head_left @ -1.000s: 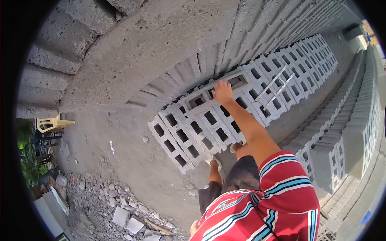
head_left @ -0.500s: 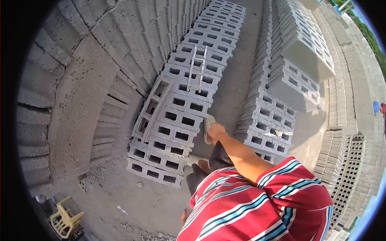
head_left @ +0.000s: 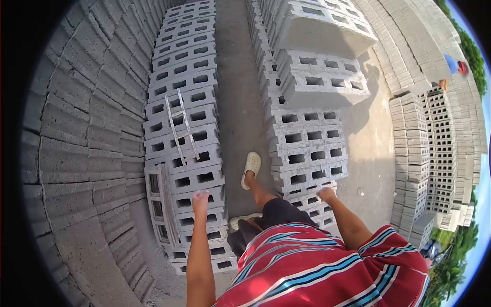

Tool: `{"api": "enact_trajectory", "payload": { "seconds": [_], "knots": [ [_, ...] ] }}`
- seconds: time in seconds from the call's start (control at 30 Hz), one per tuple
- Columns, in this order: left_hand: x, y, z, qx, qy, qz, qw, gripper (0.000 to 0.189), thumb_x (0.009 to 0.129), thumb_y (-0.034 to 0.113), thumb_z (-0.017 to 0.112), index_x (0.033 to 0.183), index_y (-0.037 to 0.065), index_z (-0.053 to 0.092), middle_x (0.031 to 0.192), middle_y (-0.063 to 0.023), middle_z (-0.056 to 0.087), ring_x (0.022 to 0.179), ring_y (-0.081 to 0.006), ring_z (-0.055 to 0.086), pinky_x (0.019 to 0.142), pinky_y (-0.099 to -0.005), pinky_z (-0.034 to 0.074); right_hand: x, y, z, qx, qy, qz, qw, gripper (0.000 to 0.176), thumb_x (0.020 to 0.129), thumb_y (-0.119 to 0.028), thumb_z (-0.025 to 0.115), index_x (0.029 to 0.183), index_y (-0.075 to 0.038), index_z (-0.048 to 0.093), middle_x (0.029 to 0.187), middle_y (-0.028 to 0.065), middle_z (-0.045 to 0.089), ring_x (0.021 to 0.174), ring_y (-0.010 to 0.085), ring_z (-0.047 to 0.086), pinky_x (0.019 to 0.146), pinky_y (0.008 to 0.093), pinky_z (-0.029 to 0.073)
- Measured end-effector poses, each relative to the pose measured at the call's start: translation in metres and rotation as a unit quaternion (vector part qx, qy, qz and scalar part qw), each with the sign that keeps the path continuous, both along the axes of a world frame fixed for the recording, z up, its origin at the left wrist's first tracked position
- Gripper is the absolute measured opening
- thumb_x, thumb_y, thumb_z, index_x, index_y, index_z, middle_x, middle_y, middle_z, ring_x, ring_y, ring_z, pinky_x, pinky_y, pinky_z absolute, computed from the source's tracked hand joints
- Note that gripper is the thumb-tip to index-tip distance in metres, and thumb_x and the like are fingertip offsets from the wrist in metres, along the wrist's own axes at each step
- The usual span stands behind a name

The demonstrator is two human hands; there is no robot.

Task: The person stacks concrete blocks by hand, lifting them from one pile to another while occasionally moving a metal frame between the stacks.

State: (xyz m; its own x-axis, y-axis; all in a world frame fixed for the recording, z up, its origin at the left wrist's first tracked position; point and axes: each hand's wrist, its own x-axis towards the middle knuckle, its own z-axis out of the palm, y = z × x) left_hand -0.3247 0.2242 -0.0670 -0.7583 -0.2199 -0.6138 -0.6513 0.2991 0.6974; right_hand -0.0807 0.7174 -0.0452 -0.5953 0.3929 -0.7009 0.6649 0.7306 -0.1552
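Two rows of hollow blocks, a left row and a right row, stand on the ground; judged by appearance, the units are heavy, stiff, rough and chip-prone, best gripped at the webs between openings. A three-opening frame lies along the left row's outer edge, near its close end, with a ladder-shaped frame farther along. The left hand and right hand, over their respective rows, appear empty; I cannot tell finger spread or contact.

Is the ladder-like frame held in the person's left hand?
No, the frame lies on the blocks, with a visible gap between it and the left hand.
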Motion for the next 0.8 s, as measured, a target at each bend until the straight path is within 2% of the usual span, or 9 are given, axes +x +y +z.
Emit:
{"api": "enact_trajectory", "payload": {
  "seconds": [0.1, 0.2, 0.3, 0.43, 0.5, 0.53, 0.57, 0.67, 0.8],
  "knots": [
    [-0.086, 0.058, 0.013, -0.215, -0.007, -0.11, 0.97, 0.095, 0.064, 0.047, 0.072, 0.132, -0.003, 0.029, 0.135, -0.0231, 0.033, 0.125, -0.0345, 0.033, 0.102, -0.0404, 0.029, -0.007, -0.02, 0.068, -0.053, -0.047, -0.067, 0.995, 0.032, 0.076, -0.03, 0.052, 0.077, 0.0, 0.064, 0.088, 0.0207, 0.062, 0.084, 0.0353, 0.059, 0.076, 0.0407, 0.046],
    [-0.158, 0.091, -0.018, -0.387, -0.053, -0.081, 0.917, 0.114, 0.057, 0.06, 0.07, 0.136, -0.003, 0.018, 0.137, -0.0242, 0.028, 0.126, -0.0359, 0.031, 0.103, -0.0394, 0.027, -0.006, 0.005, 0.063, -0.076, 0.026, -0.195, 0.978, 0.028, 0.076, -0.025, 0.055, 0.075, 0.002, 0.062, 0.081, 0.0183, 0.063, 0.074, 0.0295, 0.061, 0.07, 0.0374, 0.047],
    [-0.204, 0.098, -0.037, -0.331, -0.08, -0.021, 0.94, 0.12, 0.055, 0.065, 0.068, 0.136, -0.006, 0.013, 0.139, -0.0264, 0.022, 0.127, -0.0367, 0.03, 0.104, -0.0384, 0.026, -0.017, 0.031, 0.08, -0.081, 0.118, -0.411, 0.9, 0.022, 0.077, -0.021, 0.058, 0.077, 0.001, 0.061, 0.07, 0.0113, 0.06, 0.061, 0.0176, 0.057, 0.059, 0.0319, 0.047],
    [-0.224, 0.097, -0.049, -0.41, -0.106, -0.24, 0.873, 0.094, 0.059, 0.055, 0.07, 0.117, -0.013, 0.043, 0.122, -0.0296, 0.043, 0.115, -0.0383, 0.044, 0.096, -0.0361, 0.038, 0.016, 0.055, 0.079, -0.05, 0.185, -0.466, 0.864, 0.019, 0.077, -0.019, 0.06, 0.08, 0.0, 0.06, 0.065, 0.0058, 0.058, 0.058, 0.0117, 0.053, 0.054, 0.0285, 0.044],
    [-0.221, 0.103, -0.049, -0.465, -0.137, -0.118, 0.867, 0.077, 0.063, 0.049, 0.07, 0.114, -0.005, 0.049, 0.118, -0.0262, 0.045, 0.109, -0.0376, 0.048, 0.094, -0.0412, 0.04, 0.023, 0.049, 0.087, -0.054, 0.124, -0.519, 0.844, 0.017, 0.076, -0.014, 0.058, 0.084, 0.001, 0.061, 0.071, 0.0074, 0.06, 0.062, 0.0155, 0.056, 0.058, 0.0282, 0.046],
    [-0.224, 0.101, -0.054, -0.504, -0.217, -0.133, 0.825, 0.068, 0.069, 0.049, 0.066, 0.12, 0.008, 0.046, 0.122, -0.0155, 0.042, 0.11, -0.0319, 0.047, 0.086, -0.0514, 0.039, 0.027, 0.045, 0.088, -0.037, 0.094, -0.512, 0.853, 0.018, 0.075, -0.014, 0.059, 0.083, 0.001, 0.061, 0.071, 0.0078, 0.06, 0.062, 0.0158, 0.056, 0.057, 0.0289, 0.046],
    [-0.22, 0.097, -0.056, -0.496, -0.187, -0.111, 0.841, 0.063, 0.07, 0.049, 0.065, 0.114, 0.006, 0.05, 0.11, -0.0136, 0.05, 0.104, -0.0283, 0.052, 0.085, -0.0475, 0.041, 0.034, 0.041, 0.089, -0.018, 0.06, -0.501, 0.863, 0.019, 0.075, -0.015, 0.06, 0.083, 0.002, 0.061, 0.07, 0.0082, 0.06, 0.061, 0.0162, 0.056, 0.056, 0.0295, 0.046],
    [-0.222, 0.079, -0.075, -0.488, -0.157, -0.352, 0.783, 0.053, 0.072, 0.044, 0.064, 0.106, 0.004, 0.054, 0.099, -0.0136, 0.058, 0.096, -0.0274, 0.057, 0.084, -0.0439, 0.042, 0.056, 0.024, 0.076, -0.005, 0.034, -0.479, 0.877, 0.02, 0.073, -0.015, 0.061, 0.083, 0.003, 0.061, 0.07, 0.0083, 0.06, 0.061, 0.0163, 0.056, 0.054, 0.0307, 0.046],
    [-0.225, 0.078, -0.077, -0.408, -0.071, -0.218, 0.884, 0.036, 0.074, 0.032, 0.061, 0.087, -0.002, 0.061, 0.09, -0.0236, 0.062, 0.088, -0.0372, 0.061, 0.081, -0.0424, 0.046, 0.077, 0.014, 0.048, -0.012, 0.039, -0.503, 0.863, 0.017, 0.072, -0.014, 0.061, 0.079, 0.001, 0.062, 0.068, 0.0082, 0.059, 0.061, 0.0163, 0.056, 0.053, 0.0313, 0.045]
  ]
}}
